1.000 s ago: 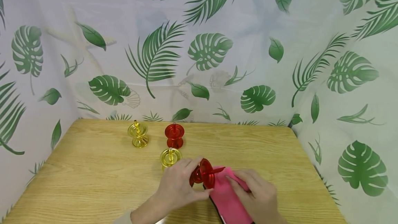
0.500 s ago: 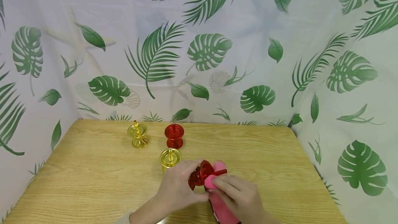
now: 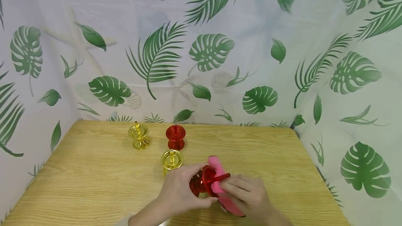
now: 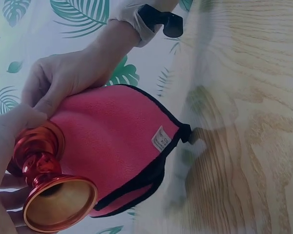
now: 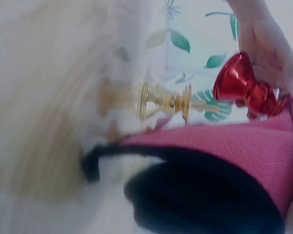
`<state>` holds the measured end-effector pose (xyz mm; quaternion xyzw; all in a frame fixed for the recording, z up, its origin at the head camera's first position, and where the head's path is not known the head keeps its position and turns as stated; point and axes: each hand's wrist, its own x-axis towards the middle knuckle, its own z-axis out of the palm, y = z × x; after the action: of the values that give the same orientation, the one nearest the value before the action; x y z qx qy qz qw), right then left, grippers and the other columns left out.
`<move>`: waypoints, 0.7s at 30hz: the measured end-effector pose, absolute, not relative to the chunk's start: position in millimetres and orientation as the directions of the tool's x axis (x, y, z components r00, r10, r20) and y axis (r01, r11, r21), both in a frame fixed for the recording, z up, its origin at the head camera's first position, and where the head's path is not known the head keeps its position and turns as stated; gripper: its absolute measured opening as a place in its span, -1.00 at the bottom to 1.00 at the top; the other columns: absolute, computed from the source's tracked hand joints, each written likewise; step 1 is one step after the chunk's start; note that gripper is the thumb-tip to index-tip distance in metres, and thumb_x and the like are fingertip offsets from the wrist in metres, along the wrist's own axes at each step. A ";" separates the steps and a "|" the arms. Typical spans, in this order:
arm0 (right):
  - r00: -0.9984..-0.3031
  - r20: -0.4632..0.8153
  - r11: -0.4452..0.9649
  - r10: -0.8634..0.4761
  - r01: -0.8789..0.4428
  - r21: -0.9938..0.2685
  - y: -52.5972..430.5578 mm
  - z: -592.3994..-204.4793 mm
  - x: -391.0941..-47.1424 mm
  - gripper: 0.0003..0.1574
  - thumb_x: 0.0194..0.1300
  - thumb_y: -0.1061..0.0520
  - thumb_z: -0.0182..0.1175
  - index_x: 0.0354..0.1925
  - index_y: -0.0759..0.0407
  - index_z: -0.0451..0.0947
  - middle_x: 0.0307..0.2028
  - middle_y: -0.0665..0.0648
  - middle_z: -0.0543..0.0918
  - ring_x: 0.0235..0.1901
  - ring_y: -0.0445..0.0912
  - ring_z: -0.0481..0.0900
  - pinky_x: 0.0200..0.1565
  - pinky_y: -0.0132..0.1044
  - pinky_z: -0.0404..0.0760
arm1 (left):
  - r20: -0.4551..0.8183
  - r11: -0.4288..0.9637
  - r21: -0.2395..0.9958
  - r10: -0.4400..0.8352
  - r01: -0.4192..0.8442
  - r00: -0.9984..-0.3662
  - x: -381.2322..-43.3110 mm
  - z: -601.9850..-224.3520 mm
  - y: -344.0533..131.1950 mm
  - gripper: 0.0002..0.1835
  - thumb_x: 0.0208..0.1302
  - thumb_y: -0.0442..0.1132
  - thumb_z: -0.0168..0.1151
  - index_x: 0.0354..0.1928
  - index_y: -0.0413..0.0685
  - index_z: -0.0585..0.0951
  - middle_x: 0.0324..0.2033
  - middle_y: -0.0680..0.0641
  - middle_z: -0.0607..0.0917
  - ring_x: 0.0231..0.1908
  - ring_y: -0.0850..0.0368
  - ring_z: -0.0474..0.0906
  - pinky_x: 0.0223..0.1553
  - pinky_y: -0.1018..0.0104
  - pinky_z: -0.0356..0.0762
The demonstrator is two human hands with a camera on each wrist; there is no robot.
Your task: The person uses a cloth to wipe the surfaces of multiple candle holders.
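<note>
My left hand (image 3: 179, 187) grips a shiny red candle holder (image 3: 198, 182) around its waist, tilting it so the dish and its central stem point right. A pink cloth (image 3: 215, 164) with black edging is pinched in my right hand (image 3: 246, 194), bunched against the dish close to the stem. In the left wrist view the red holder's hollow base (image 4: 61, 204) faces the camera, and the cloth's white label (image 4: 161, 139) shows. From the right wrist, the cloth (image 5: 254, 144) drapes below the red holder (image 5: 237, 83). My right fingertips are partly hidden by the cloth.
Two gold candle holders (image 3: 139, 136) and a second red one (image 3: 176, 137) stand upright on the wooden table (image 3: 94, 180). The nearer gold holder (image 3: 172, 159) is just beyond my left hand. A leaf-printed sheet (image 3: 220, 20) hangs behind and at both sides.
My right hand has brought the pink cloth left onto the dish and bunched it around the stem. The held red holder has shifted slightly; the standing holders have not moved.
</note>
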<state>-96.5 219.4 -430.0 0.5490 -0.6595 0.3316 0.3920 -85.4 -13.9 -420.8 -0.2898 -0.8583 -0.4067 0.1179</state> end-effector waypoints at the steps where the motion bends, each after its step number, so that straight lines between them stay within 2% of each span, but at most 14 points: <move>1: -0.095 0.885 0.183 -0.456 -0.983 -0.011 217.5 -430.7 -95.2 -0.73 0.48 0.18 0.29 -0.21 0.41 0.76 -0.36 0.23 0.81 -0.37 -0.04 0.76 -0.16 -0.39 0.77 | 0.447 0.509 0.617 0.401 0.601 -0.799 -85.2 -421.0 -13.4 -0.27 -0.14 0.10 0.71 0.16 0.14 0.70 -0.06 0.19 0.84 -0.15 0.35 0.73 -0.19 0.54 0.65; 8: -0.199 0.897 0.255 -0.396 -0.962 -0.101 205.9 -434.9 -84.4 -0.72 0.48 0.13 0.31 -0.24 0.37 0.76 -0.37 0.23 0.81 -0.40 -0.04 0.76 -0.20 -0.43 0.75 | 0.533 0.581 0.494 0.385 0.647 -0.753 -84.7 -427.8 -9.3 -0.26 -0.20 0.09 0.72 0.12 0.11 0.69 -0.18 0.19 0.84 -0.24 0.34 0.69 -0.29 0.58 0.57; 15: -0.282 0.888 0.296 -0.365 -0.939 -0.176 198.4 -430.5 -81.4 -0.73 0.46 0.11 0.32 -0.24 0.33 0.76 -0.37 0.22 0.80 -0.42 -0.08 0.77 -0.22 -0.48 0.74 | 0.585 0.657 0.378 0.377 0.652 -0.718 -83.9 -431.6 -7.5 -0.16 -0.23 0.14 0.72 0.18 0.02 0.68 -0.22 0.11 0.84 -0.25 0.27 0.72 -0.38 0.49 0.60; 21: -0.311 0.879 0.323 -0.360 -0.926 -0.195 199.4 -428.3 -79.0 -0.71 0.48 0.10 0.30 -0.23 0.34 0.75 -0.37 0.23 0.79 -0.43 -0.08 0.77 -0.25 -0.51 0.73 | 0.589 0.659 0.377 0.371 0.651 -0.718 -85.3 -432.9 -8.1 -0.18 -0.22 0.13 0.71 0.17 0.01 0.68 -0.24 0.12 0.84 -0.24 0.26 0.73 -0.36 0.46 0.65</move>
<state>-79.0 199.4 -428.3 0.4472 -0.7192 0.3721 0.3800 -85.3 -8.1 -432.9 -0.2906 -0.8790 -0.2935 0.2382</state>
